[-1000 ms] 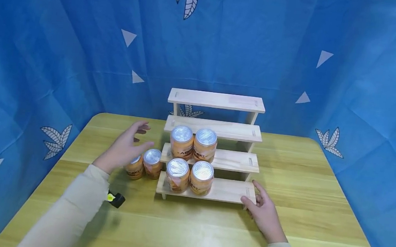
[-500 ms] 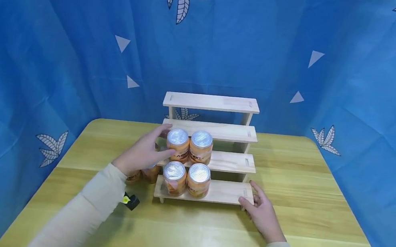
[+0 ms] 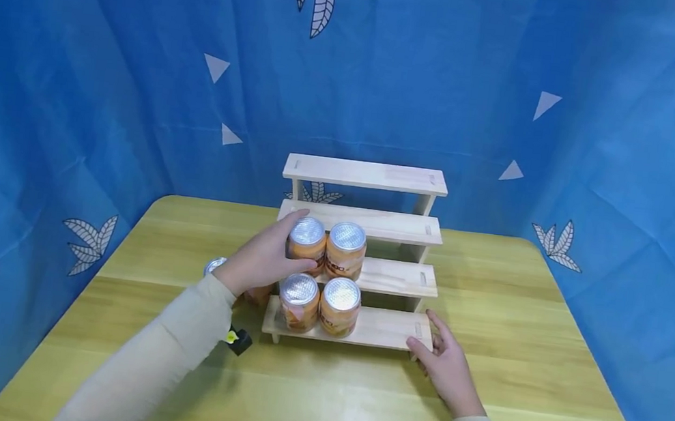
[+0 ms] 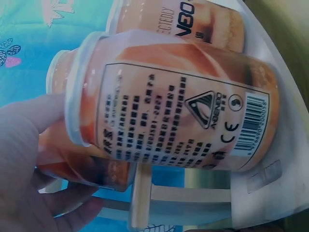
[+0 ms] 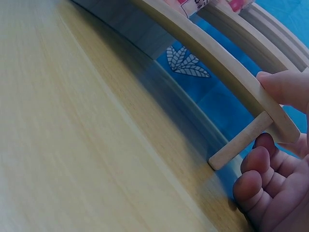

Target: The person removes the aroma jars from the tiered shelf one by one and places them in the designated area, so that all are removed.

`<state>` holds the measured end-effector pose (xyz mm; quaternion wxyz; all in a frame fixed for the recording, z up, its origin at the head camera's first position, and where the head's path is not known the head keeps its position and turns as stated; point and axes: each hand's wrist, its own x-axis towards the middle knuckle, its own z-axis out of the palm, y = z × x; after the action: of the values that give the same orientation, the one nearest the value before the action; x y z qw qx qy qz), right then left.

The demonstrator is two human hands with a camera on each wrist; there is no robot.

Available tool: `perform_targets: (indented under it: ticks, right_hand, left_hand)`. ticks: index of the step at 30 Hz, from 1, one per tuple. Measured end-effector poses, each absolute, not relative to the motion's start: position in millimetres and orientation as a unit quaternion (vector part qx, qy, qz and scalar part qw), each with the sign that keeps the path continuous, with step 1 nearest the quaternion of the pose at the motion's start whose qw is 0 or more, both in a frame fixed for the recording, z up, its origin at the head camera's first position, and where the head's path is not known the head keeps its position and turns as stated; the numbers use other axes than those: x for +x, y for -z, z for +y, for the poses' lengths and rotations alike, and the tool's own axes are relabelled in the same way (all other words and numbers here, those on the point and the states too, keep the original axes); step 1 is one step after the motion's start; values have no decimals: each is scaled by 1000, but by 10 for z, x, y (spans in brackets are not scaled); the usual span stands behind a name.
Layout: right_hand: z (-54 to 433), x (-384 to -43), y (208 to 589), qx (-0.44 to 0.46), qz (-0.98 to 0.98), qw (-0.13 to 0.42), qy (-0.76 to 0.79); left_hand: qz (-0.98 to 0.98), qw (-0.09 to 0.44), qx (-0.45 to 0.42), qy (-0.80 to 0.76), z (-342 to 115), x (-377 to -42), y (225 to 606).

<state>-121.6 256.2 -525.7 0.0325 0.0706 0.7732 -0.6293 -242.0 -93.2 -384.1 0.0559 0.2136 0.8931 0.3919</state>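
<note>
A four-step wooden display shelf [image 3: 389, 328] stands on the table. Two orange cans with silver lids are on its second step, an upper left can [image 3: 308, 231] and an upper right can [image 3: 346, 250]. Below them, on the lowest step, stand a lower left can [image 3: 299, 302] and a lower right can [image 3: 340, 307]. My left hand [image 3: 263, 257] grips the upper left can, thumb in front; in the left wrist view the lower left can [image 4: 188, 106] partly covers it. My right hand [image 3: 446, 369] pinches the right end of the lowest board [image 5: 231, 72], thumb on top.
Left of the shelf, two more cans stand on the wooden table [image 3: 515, 339], mostly hidden behind my left hand; one lid [image 3: 216, 265] shows. The shelf's upper two steps carry no cans. A blue patterned cloth [image 3: 426, 76] hangs behind and along both sides.
My left hand has moved right, from above the cans on the table to the upper left can, and now has its fingers round it. The right hand stays at the board's end.
</note>
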Motion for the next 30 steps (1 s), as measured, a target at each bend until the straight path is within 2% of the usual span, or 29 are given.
perform_targets:
  ticks: [17,30]
  right_hand:
    - [2559,-1229,5263,73,780,23,621]
    - [2554,-1223,5271,71,776,24,627]
  left_hand:
    - [885,46,193,-421,-1096,-2417,3790]
    - [885,21,184,-428,-1519,-2358,3741]
